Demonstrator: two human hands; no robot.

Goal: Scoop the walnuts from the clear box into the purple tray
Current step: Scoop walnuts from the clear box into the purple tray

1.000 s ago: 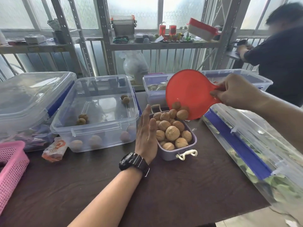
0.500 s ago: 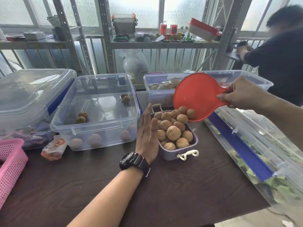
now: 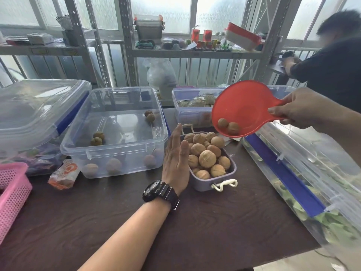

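Above the purple tray point(image 3: 203, 185), the red scoop point(image 3: 242, 106) now tips less steeply than a moment ago, two walnuts point(image 3: 228, 125) at its lip, handle pointing right in the closed right hand point(image 3: 298, 108). Left hand point(image 3: 175, 159) stands flat, open, beside the heaped tray. Clear box point(image 3: 115, 132) holds few walnuts.

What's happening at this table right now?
A person is moving walnuts with a red scoop. The right hand holds it tilted over the purple tray, two walnuts at its lip. The left hand stands open against the tray's side. The tray is heaped, and several walnuts remain in the clear box.
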